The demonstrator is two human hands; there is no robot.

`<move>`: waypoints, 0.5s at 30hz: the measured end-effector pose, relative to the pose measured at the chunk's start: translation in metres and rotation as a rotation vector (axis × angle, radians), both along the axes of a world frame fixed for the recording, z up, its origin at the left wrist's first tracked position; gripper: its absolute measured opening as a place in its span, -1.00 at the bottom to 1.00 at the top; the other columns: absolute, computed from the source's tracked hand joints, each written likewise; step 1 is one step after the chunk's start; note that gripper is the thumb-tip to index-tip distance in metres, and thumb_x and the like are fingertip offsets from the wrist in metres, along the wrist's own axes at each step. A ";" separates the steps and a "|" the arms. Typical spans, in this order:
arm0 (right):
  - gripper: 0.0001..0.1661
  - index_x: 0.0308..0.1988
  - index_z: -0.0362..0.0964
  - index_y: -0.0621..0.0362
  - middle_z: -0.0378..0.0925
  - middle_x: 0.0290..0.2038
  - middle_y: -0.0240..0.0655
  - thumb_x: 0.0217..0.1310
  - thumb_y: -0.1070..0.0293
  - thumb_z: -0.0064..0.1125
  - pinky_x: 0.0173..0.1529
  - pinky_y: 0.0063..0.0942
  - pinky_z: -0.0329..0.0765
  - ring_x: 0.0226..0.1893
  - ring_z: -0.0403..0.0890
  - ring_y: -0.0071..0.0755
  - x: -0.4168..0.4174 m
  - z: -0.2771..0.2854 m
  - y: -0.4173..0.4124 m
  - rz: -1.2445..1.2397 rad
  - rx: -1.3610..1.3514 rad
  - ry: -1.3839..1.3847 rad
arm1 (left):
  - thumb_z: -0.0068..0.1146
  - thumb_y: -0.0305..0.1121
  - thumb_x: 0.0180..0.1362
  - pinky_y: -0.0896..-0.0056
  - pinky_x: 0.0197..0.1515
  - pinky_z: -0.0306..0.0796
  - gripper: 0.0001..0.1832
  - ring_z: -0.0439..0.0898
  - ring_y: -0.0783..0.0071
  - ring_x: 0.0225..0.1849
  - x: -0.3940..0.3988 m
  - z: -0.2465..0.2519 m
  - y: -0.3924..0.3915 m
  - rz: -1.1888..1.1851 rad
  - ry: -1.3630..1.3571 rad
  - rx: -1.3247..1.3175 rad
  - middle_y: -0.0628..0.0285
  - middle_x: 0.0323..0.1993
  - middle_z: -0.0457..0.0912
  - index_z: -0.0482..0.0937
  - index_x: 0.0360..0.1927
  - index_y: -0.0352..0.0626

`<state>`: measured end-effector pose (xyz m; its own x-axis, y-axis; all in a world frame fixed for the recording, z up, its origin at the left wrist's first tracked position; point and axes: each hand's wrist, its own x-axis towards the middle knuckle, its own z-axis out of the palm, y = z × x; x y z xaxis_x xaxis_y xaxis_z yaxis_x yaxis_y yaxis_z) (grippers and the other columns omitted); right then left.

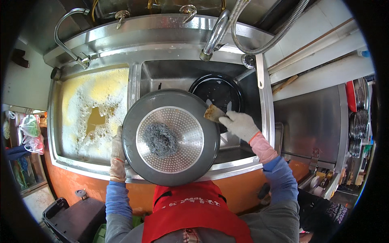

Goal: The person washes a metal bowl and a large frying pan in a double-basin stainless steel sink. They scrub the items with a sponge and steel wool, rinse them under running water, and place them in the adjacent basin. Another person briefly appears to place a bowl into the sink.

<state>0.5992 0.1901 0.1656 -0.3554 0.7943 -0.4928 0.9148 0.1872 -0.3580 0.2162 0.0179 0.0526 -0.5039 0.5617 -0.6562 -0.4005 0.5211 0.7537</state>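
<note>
A large dark grey pan (170,100) is turned over, its round dotted metal base (190,142) facing up. It spans the front of the sink and meets my red apron (194,209). On that base lies a tangled steel wool scourer (161,139), left of centre. My gloved left hand (118,148) grips the pan's left rim. My gloved right hand (243,125) holds a scraper (214,113) with a brown-stained blade, which overlaps the pan's right edge in view. Whether the blade touches the pan I cannot tell. Its handle is hidden in my fist.
A black round pan (216,91) lies in the right basin. Foamy yellowish water fills the left basin (94,82). A faucet (211,39) and a flexible metal hose (273,42) overhang the back. Beside the basin lies a white handle (260,71). Dark clothing of another person (322,209) shows lower right.
</note>
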 end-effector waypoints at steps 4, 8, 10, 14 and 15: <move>-0.49 -0.23 0.35 0.20 0.55 -0.42 -0.01 0.20 -0.08 -0.14 -0.19 -0.09 0.47 -0.33 0.57 0.10 -0.008 -0.018 -0.030 -0.123 -0.131 0.154 | -0.05 0.11 0.18 0.48 -0.47 0.46 -0.44 0.56 0.48 -0.55 -0.001 0.000 0.001 0.018 -0.061 0.019 0.23 -0.47 0.62 0.58 -0.27 -0.30; -0.49 -0.24 0.36 0.17 0.56 -0.42 -0.03 0.22 -0.09 -0.16 -0.22 -0.11 0.49 -0.34 0.59 0.07 -0.032 -0.008 -0.032 -0.040 0.013 -0.027 | -0.04 0.08 0.19 0.48 -0.44 0.47 -0.45 0.57 0.47 -0.52 -0.005 -0.003 -0.001 0.031 -0.082 0.042 0.22 -0.44 0.62 0.58 -0.25 -0.31; -0.49 -0.24 0.36 0.18 0.56 -0.42 -0.03 0.22 -0.09 -0.17 -0.23 -0.12 0.50 -0.34 0.59 0.05 -0.034 -0.006 -0.031 0.003 0.064 -0.066 | -0.04 0.08 0.19 0.48 -0.44 0.47 -0.45 0.57 0.48 -0.51 -0.002 0.000 0.000 0.052 -0.110 0.033 0.22 -0.44 0.62 0.58 -0.24 -0.32; -0.48 -0.26 0.37 0.20 0.56 -0.45 -0.05 0.21 -0.09 -0.16 -0.27 -0.14 0.51 -0.37 0.61 0.01 -0.038 0.003 -0.035 0.045 0.108 -0.130 | -0.04 0.07 0.19 0.48 -0.44 0.47 -0.46 0.57 0.49 -0.51 0.004 0.011 0.003 0.040 -0.086 0.028 0.22 -0.43 0.62 0.57 -0.23 -0.31; -0.49 -0.28 0.36 0.18 0.55 -0.47 -0.05 0.19 -0.10 -0.14 -0.29 -0.12 0.50 -0.40 0.60 0.02 -0.036 0.003 -0.037 0.042 0.123 -0.139 | -0.03 0.07 0.19 0.49 -0.44 0.47 -0.46 0.57 0.49 -0.51 0.005 0.012 0.002 0.020 -0.060 0.038 0.22 -0.43 0.62 0.57 -0.23 -0.31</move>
<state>0.5627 0.1527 0.1684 -0.3251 0.8373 -0.4396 0.9442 0.2609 -0.2012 0.2207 0.0198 0.0650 -0.4754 0.5770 -0.6641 -0.4560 0.4840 0.7469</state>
